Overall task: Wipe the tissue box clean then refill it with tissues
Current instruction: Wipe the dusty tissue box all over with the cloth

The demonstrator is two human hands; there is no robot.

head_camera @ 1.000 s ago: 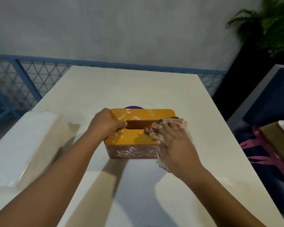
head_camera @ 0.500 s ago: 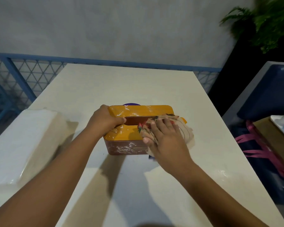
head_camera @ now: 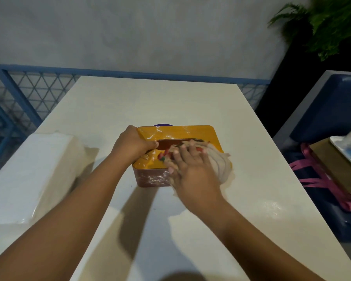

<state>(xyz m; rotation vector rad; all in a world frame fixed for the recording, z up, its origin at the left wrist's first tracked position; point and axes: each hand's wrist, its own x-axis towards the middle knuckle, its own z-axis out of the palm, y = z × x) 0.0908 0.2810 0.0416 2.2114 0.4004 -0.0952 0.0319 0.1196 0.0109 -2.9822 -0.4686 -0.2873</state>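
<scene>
At the far left, past the table's edge, a blue railing with wire mesh runs along the grey wall. On the left side of the white table lies a big white pack of tissues in clear wrap, well apart from the box I am working on.

My left hand is clenched over the left end of the tissue box, the thumb hooked at the left end of the long slot in the lid, so I am grasping the box and holding it down. The box sits flat near the middle of the table, with its yellow lid on and its brown sides streaked with white. A purple thing peeks out from just behind it; so little shows that I cannot say what it is.

A pale cloth with red and green marks is bunched over the right half of the lid and spills down the box's right end to the table. My right hand lies on it, fingers stretched out fairly straight and spread, pressing the cloth against the lid near the slot rather than curling round it.

Off the table to the right, pink straps lie on a dark blue seat, under a cardboard box with a tray on top. A green plant fills the top right corner.
</scene>
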